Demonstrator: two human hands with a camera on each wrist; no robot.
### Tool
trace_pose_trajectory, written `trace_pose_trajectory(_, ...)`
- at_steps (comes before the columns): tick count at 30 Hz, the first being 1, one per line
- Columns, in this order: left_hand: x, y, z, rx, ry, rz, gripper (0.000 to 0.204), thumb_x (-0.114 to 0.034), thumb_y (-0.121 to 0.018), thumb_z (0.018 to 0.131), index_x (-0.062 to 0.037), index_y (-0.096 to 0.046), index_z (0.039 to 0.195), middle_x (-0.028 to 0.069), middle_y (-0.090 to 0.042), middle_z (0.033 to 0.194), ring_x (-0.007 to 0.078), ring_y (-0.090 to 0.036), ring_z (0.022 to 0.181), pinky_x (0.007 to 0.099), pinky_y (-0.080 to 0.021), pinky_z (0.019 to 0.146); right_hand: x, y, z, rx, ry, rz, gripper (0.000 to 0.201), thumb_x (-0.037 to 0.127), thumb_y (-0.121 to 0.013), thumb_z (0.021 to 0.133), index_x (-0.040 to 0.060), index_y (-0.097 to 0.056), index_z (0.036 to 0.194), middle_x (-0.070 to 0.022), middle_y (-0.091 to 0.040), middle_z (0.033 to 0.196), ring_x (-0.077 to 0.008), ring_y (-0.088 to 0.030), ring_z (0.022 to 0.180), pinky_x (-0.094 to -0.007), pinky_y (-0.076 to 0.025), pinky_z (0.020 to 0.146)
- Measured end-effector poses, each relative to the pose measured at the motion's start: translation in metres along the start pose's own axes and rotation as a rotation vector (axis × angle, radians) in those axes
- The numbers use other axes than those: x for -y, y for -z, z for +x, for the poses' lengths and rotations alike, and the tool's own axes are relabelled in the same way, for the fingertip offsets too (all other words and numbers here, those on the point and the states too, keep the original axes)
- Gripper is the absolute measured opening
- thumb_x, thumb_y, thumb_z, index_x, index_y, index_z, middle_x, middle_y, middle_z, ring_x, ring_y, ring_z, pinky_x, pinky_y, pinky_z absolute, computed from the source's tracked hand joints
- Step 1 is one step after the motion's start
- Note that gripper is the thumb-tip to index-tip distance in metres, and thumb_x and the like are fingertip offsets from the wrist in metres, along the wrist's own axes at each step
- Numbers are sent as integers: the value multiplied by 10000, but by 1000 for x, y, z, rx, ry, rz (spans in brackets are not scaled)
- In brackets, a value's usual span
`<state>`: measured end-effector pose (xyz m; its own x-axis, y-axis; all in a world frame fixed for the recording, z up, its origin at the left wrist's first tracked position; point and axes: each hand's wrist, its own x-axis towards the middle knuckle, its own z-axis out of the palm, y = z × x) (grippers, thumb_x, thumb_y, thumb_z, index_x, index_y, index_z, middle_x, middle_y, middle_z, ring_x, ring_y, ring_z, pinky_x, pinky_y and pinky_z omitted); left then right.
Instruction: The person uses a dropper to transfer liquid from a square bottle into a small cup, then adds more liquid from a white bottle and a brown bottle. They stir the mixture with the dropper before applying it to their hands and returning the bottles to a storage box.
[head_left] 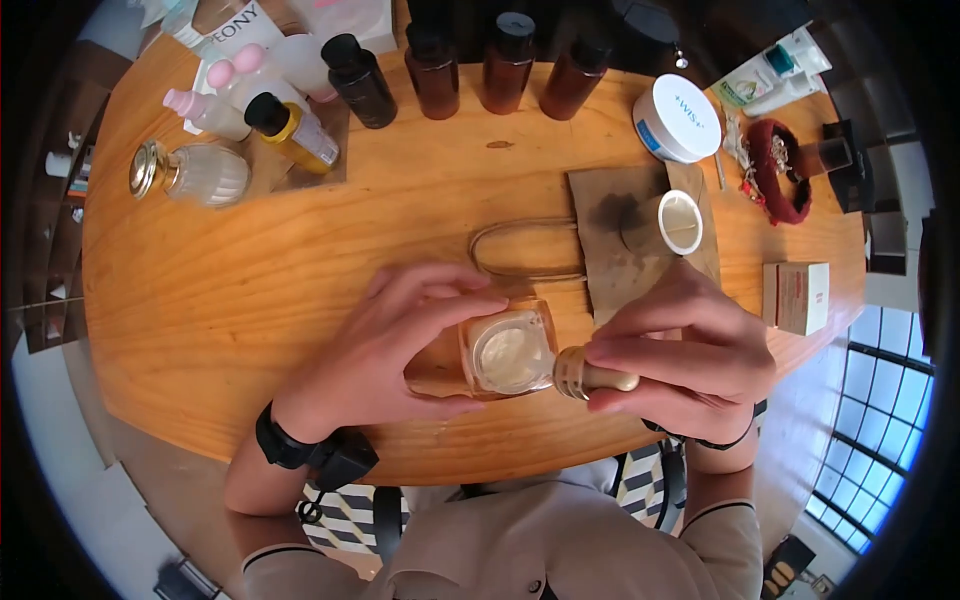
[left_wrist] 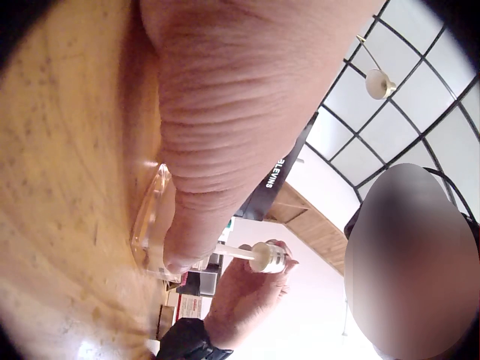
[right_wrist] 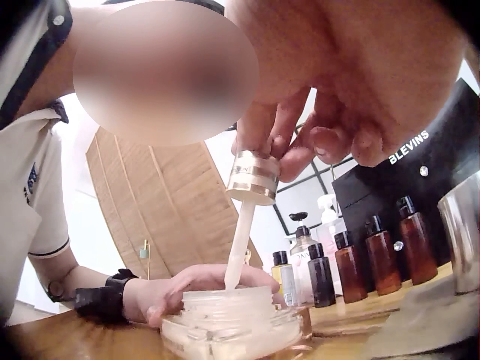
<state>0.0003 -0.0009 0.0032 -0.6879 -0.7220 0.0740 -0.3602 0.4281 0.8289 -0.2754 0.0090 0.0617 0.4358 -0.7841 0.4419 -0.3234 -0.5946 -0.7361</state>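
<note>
A square clear glass jar with pale contents stands uncapped near the table's front. My left hand curves round its left side, thumb and fingers touching the glass. My right hand pinches a gold-collared dropper by its pale bulb, right of the jar in the head view. The right wrist view shows the dropper's whitish tube slanting down, its tip at the mouth of the jar. In the left wrist view the dropper is in my right hand, beyond the jar.
A brown paper bag with a small white-rimmed cup lies behind my right hand. Dark bottles line the back. A white tub, a small box and a red band are at the right; a glass bottle is at the left.
</note>
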Motion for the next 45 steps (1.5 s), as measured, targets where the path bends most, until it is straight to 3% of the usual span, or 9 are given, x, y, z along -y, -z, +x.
trace_pose_trajectory(5,1,-1,1,14,8,7,797,-167,-954,614,-76,-604,1325,141,-485,1354,299,-497,1271,403,-479,1035,-2,1,0,34,-85,22,338,196,-900,646,10,-788,904,-74,-702,863,-167,-601,722,-280,-423,620)
trace_pose_trajectory(7,3,-3,0,-50,-5,-28,753,-261,-918,670,-140,-600,1343,90,-529,1340,248,-569,1128,374,-406,997,-4,0,0,37,-88,62,340,187,-901,645,5,-787,909,-71,-703,861,-163,-600,723,-277,-423,618)
trace_pose_trajectory(9,2,-2,0,-40,-4,-17,751,-259,-919,670,-137,-604,1340,87,-533,1333,246,-569,1127,370,-412,986,-6,-5,0,52,-73,170,344,170,-907,639,7,-785,917,-70,-705,864,-158,-598,717,-279,-422,620)
trace_pose_trajectory(27,2,-6,2,-65,4,-7,699,-219,-932,642,-104,-652,1272,87,-559,1314,254,-547,1131,363,-456,948,-16,-24,2,9,-18,176,316,131,-901,660,24,-777,930,-65,-696,880,-144,-512,657,-285,-388,559)
trace_pose_trajectory(45,1,-4,0,-57,4,15,718,-205,-941,628,-98,-651,1276,88,-548,1325,266,-528,1133,364,-482,952,-20,-22,1,-52,-13,152,280,120,-884,684,36,-783,932,-49,-697,884,-147,-546,672,-287,-390,576)
